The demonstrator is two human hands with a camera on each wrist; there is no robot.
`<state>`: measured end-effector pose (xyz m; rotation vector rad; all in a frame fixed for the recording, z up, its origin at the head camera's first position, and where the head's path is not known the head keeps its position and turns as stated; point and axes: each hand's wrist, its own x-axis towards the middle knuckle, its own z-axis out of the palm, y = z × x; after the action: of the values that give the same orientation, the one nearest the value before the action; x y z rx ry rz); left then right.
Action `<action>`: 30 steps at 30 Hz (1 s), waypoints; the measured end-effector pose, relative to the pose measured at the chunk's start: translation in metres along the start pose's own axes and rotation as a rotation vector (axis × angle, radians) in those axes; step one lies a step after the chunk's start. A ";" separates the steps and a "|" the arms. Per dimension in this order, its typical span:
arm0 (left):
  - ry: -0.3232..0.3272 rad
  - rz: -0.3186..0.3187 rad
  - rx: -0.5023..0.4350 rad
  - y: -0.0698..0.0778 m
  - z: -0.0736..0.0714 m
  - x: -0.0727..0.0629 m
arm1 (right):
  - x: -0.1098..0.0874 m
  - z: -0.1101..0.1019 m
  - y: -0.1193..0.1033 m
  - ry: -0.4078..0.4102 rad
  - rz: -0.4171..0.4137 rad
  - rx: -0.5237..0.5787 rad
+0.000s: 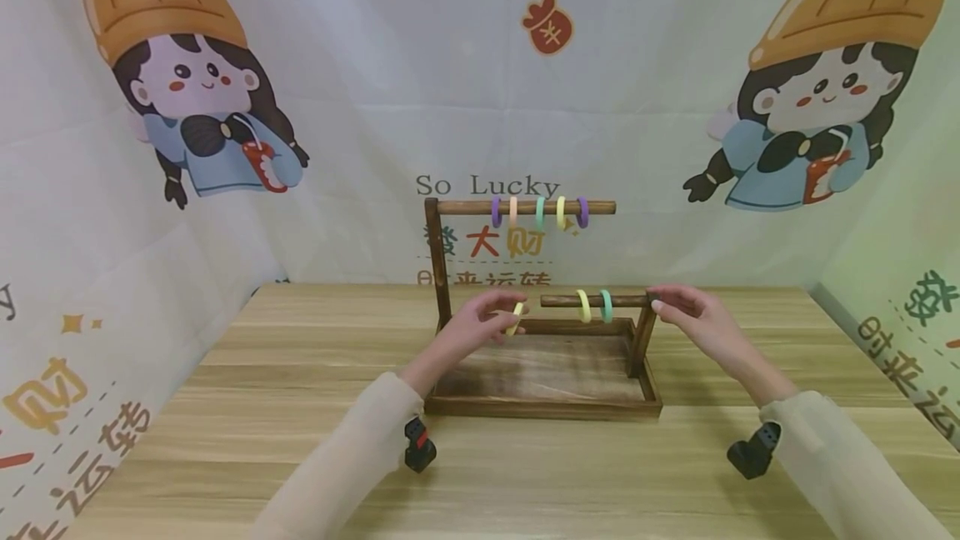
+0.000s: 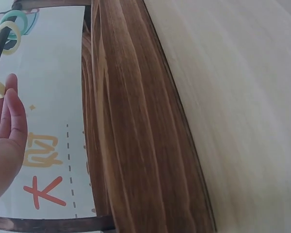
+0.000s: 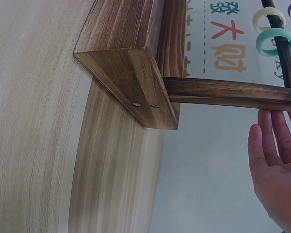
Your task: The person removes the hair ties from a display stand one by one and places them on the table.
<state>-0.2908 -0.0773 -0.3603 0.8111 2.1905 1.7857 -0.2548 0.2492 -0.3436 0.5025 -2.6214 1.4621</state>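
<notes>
The left hand (image 1: 480,323) pinches a pale yellow plastic ring (image 1: 517,317) just off the free end of the short lower wooden rod (image 1: 596,301), at about nine o'clock from it. The right hand (image 1: 690,315) grips the rod's three-o'clock end, seemingly to steady it. A yellow ring (image 1: 583,306) and a green ring (image 1: 606,306) already hang there; the dark wooden rack (image 1: 543,407) sits on the light wood counter (image 1: 300,373).

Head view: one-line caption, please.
Left hand pinches a yellow ring near the lower rod; right hand steadies its end.
</notes>
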 end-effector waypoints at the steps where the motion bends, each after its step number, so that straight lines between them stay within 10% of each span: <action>1: -0.001 -0.003 0.005 0.000 -0.001 -0.002 | 0.000 0.000 0.000 -0.002 0.000 0.000; 15: -0.080 0.057 0.165 0.031 -0.002 -0.037 | -0.001 0.000 -0.001 -0.001 -0.002 0.009; 30: -0.150 0.117 0.362 0.010 -0.006 -0.058 | -0.001 0.000 -0.001 -0.007 0.009 0.016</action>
<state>-0.2428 -0.1115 -0.3594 1.1288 2.4419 1.3359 -0.2533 0.2489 -0.3426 0.4984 -2.6233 1.4872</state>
